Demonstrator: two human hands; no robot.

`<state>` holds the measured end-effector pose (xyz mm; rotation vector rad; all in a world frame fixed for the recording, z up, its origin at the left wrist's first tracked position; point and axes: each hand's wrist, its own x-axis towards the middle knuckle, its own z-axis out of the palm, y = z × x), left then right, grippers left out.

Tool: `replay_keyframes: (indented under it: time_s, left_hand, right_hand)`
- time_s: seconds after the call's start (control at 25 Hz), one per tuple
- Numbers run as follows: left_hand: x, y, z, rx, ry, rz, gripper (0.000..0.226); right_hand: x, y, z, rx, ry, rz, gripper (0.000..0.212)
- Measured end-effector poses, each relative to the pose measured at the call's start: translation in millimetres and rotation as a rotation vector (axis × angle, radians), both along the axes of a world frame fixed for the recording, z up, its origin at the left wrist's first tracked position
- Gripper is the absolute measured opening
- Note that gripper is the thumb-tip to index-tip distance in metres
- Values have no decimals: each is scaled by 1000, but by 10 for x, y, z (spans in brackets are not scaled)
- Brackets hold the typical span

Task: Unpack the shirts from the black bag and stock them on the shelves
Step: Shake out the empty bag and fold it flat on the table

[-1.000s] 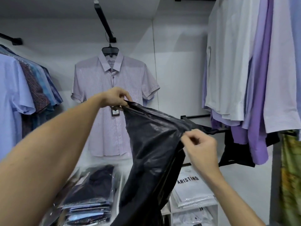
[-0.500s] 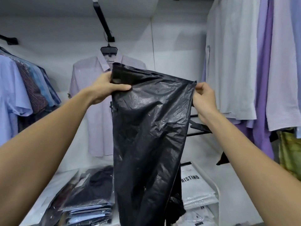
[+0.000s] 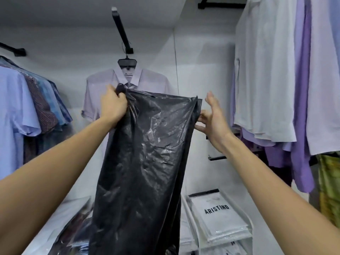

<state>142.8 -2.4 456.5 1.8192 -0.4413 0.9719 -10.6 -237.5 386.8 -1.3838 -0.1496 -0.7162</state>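
Note:
The black bag (image 3: 145,162) hangs limp and flat in front of me, its top edge at chest height. My left hand (image 3: 113,105) is clenched on the bag's bunched upper left corner. My right hand (image 3: 211,116) is spread at the bag's upper right edge, fingers apart, fingertips just touching the plastic without gripping it. Below, folded shirts in clear wrappers (image 3: 219,216) marked ARISTINO lie stacked on the white shelves (image 3: 248,223). More wrapped dark shirts (image 3: 77,234) sit at the lower left, partly hidden by the bag.
A pale lilac shirt (image 3: 147,81) hangs on the back wall under a black bracket (image 3: 121,30). Blue and checked shirts (image 3: 27,107) hang on the left rail. White and purple shirts (image 3: 276,80) hang close on the right.
My left hand has bunched its corner of the bag into a fist. My right hand has let go of the other corner and opened. The bag sits a little lower.

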Motion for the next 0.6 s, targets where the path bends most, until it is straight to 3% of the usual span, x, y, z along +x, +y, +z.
replay_keyframes:
  time_s: [0.04,0.08,0.2,0.28,0.32,0.4,0.48,0.56,0.6]
  left_hand:
    - [10,-7,11,26,-1,42,24]
    - [6,-15,30,57,6,75,27]
    - [27,23,66,161,71,138,31]
    - [-14,71,70,222,101,169,34]
    - [-60,88,85,245,57,195,38]
    - [-223,91,141,321,-262,234,51]
    - [-442,11,222,564,-581,-17,76]
    - [-669,-180,273,862,-481,-298,97]
    - [-737,-283,295,967,-375,-357,92]
  right_hand:
    - [13,76,1,-66,13,24,81]
    - [27,153,-18,-119,20,22,86]
    - [171,231,-40,-93,-44,-151,54]
    - [231,190,-11,-78,-77,-210,48]
    - [241,171,9,-115,-102,-245,44]
    - [257,145,68,-192,-173,-338,34]
    - [232,165,145,-244,-254,-355,32]
    - [201,236,213,-252,-304,-341,34]
    - [192,272,241,-235,-308,-358,37]
